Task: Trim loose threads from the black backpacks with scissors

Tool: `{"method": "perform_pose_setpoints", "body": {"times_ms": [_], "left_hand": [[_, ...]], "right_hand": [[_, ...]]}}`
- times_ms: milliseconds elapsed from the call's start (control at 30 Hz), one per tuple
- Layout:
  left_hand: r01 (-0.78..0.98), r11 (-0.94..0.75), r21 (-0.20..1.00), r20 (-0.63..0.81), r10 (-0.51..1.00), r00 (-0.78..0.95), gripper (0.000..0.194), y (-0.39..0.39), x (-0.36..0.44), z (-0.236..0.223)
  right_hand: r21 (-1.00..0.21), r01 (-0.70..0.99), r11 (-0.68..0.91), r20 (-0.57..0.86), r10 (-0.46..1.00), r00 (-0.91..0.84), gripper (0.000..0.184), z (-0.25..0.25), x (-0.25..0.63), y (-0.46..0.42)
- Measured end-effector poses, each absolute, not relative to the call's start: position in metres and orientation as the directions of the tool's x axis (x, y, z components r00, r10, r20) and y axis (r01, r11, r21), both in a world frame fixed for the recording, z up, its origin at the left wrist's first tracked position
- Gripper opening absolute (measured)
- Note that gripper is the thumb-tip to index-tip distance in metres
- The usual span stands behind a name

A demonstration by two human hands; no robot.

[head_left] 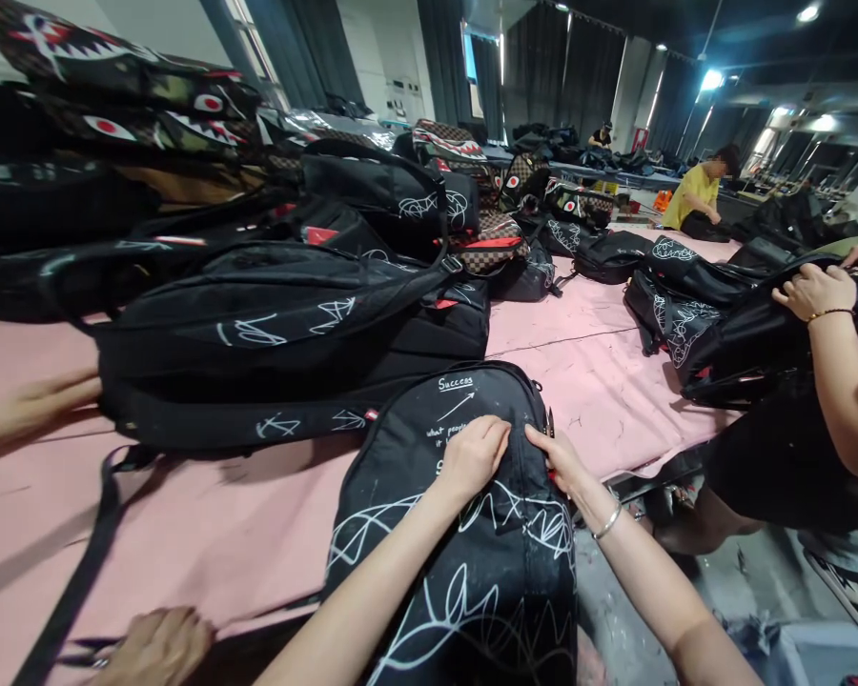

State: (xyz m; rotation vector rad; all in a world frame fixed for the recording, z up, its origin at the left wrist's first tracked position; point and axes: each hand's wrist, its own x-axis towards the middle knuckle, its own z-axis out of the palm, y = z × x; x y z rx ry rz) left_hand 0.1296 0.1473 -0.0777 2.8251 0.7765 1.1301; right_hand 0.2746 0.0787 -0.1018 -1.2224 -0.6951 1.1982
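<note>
A black backpack (pixel 472 572) with white scribbles and the word "Success" lies on the pink table edge in front of me. My left hand (pixel 472 459) rests on its upper middle, fingers curled and pinching the fabric. My right hand (pixel 561 464), with a silver bracelet at the wrist, sits right beside it, fingers pressed together on the same fold. A small red part and a dark tip (pixel 549 421) show at my right palm; I cannot make out what it is.
A stack of black backpacks (pixel 272 343) lies just behind, with shark-print bags (pixel 114 86) piled at the far left. Other people's hands are at the left edge (pixel 35 405), the bottom left (pixel 153 648) and the right (pixel 815 291), where one grips a black bag. Far off, a person in yellow (pixel 697 191) is working.
</note>
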Motion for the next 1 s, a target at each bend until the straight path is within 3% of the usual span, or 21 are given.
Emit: {"method": "perform_pose_setpoints", "body": {"times_ms": [100,200,300,367,467,667,833,1000], "left_hand": [[0.461,-0.859,0.221,0.647,0.483,0.59,0.019,0.151,0.134,-0.083],[0.461,-0.855,0.236,0.639,0.494,0.59,0.02,0.154,0.14,-0.09],[0.453,-0.862,0.23,0.63,0.486,0.606,0.02,0.156,0.145,-0.095],[0.452,-0.863,0.226,0.624,0.484,0.614,0.021,0.159,0.146,-0.097],[0.451,-0.865,0.221,0.612,0.483,0.626,0.022,0.163,0.147,-0.098],[0.444,-0.861,0.249,0.582,0.499,0.642,0.022,0.166,0.147,-0.097],[0.426,-0.832,0.355,0.543,0.554,0.631,0.024,0.162,0.152,-0.094],[0.439,-0.704,0.559,0.501,0.708,0.498,0.019,0.162,0.145,-0.089]], "right_hand": [[-0.985,-0.165,-0.042,-0.11,0.894,0.433,0.039,-0.099,0.286,0.077],[-0.975,0.217,-0.04,0.09,0.827,0.555,0.031,-0.094,0.299,0.07],[-0.727,0.683,-0.073,0.312,0.85,0.423,0.022,-0.087,0.305,0.061],[-0.564,0.824,-0.057,0.341,0.892,0.295,0.019,-0.082,0.305,0.057],[-0.416,0.909,-0.042,0.317,0.93,0.188,0.017,-0.078,0.303,0.058],[-0.304,0.949,-0.079,0.254,0.954,0.161,0.014,-0.074,0.293,0.073],[-0.305,0.947,-0.102,0.233,0.956,0.178,0.008,-0.068,0.284,0.079],[-0.382,0.917,-0.117,0.233,0.948,0.217,0.007,-0.069,0.293,0.078]]}}
